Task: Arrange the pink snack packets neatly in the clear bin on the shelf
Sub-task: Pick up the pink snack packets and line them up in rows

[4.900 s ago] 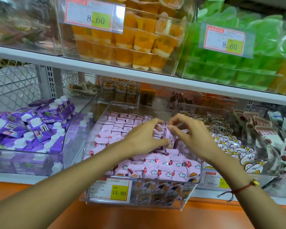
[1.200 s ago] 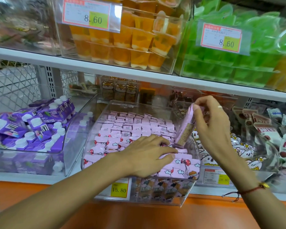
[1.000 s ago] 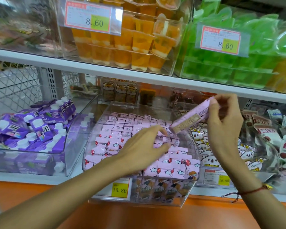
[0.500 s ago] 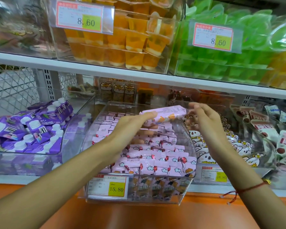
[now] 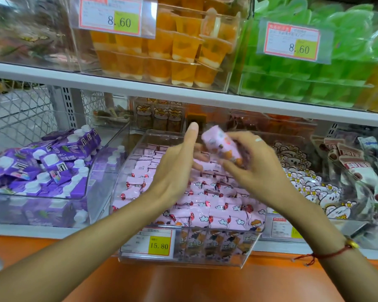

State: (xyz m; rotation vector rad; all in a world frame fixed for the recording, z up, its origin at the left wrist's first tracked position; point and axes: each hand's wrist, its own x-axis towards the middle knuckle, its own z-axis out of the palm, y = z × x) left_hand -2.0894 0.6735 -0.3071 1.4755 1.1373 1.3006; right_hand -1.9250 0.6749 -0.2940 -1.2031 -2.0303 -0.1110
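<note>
- Shop shelving fills the view: a white shelf (image 5: 140, 88) carries bins of orange jelly cups (image 5: 162, 57) and green jelly cups (image 5: 303, 73), each with an 8.60 price tag.
- On the lower level, a clear bin (image 5: 244, 253) sits in the middle, fronted by a 15.80 price tag (image 5: 148, 243).
- Rows of pink snack packets (image 5: 216, 210) lie inside that bin, many printed with small clouds and red marks.
- At the left, another clear bin holds purple drink cartons (image 5: 52, 162) with white caps.
- At the right, a bin of white cartoon-print packets (image 5: 314, 188) stands just beside the middle one.
- Over the pink rows, the right hand (image 5: 255, 168) grips one pink packet (image 5: 220, 144) with curled fingers, tilted and blurred.
- Beside it, the left hand (image 5: 177, 171) is spread, fingers straight and edge-on, thumb raised, holding nothing.
- A red string bracelet (image 5: 327, 253) circles the right wrist.
</note>
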